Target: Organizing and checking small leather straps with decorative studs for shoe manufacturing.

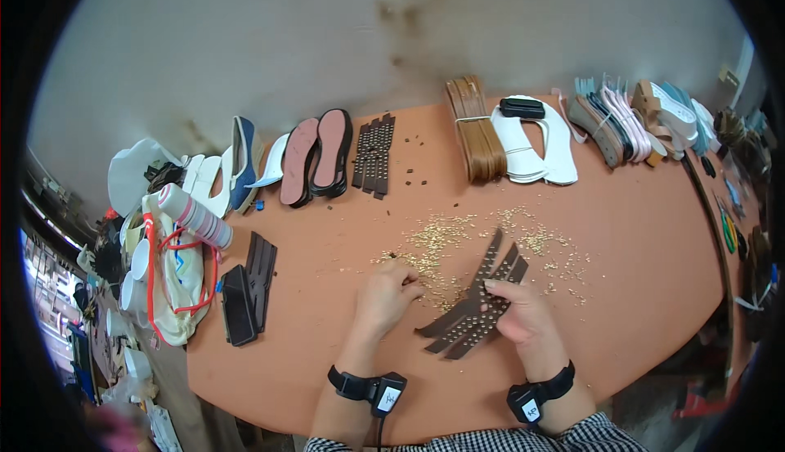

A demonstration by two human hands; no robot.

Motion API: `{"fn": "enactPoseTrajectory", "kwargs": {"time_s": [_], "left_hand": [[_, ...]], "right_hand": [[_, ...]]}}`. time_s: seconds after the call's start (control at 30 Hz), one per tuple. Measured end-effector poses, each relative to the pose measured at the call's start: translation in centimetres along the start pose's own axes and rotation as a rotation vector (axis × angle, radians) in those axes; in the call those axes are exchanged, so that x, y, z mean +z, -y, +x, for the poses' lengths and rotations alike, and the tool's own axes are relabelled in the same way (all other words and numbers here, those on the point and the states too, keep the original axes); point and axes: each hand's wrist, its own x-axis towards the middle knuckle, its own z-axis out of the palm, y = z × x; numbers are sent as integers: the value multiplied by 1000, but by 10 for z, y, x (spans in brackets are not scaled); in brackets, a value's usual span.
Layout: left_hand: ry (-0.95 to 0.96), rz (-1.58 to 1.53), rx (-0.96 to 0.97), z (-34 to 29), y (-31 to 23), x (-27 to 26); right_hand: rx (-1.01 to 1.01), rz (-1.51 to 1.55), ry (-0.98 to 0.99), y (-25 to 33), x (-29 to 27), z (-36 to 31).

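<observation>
A dark brown strappy shoe upper (466,321), dotted with gold studs, is in my right hand (527,321). The thumb lies on top of its crossing straps, and the strap ends fan out above and below. My left hand (388,295) rests close to the tabletop at the left edge of the gold studs (437,235), its fingers curled together. Whatever may be between those fingertips is too small to make out. The loose studs are scattered over the middle of the table, beyond and around the shoe upper.
On the orange-brown table (638,305), pink insoles (300,157), studded straps (376,153), a brown strap bundle (474,133) and white soles (560,153) line the wall. A black phone (239,305) lies by plain dark straps (262,268). A striped cup (195,215) is at left.
</observation>
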Motion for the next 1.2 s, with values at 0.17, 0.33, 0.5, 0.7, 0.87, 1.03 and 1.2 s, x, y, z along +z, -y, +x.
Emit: {"fn": "enactPoseTrajectory", "kwargs": {"time_s": [0.17, 0.33, 0.5, 0.7, 0.87, 1.03, 1.2], "left_hand": [[40, 201, 60, 1, -11, 9], [-18, 418, 170, 0, -18, 18], [-15, 305, 127, -3, -14, 18], [-91, -559, -272, -1, -4, 12], [7, -770, -391, 0, -4, 4], [-65, -891, -322, -2, 9, 5], [-103, -804, -333, 1, 5, 8]], "right_hand": [[194, 315, 147, -4, -3, 4], [51, 69, 175, -10, -3, 3], [15, 36, 144, -15, -8, 6], [-50, 46, -35, -12, 2, 4], [-5, -14, -3, -13, -10, 8], [63, 40, 53, -13, -7, 7], [96, 59, 20, -13, -9, 9]]}}
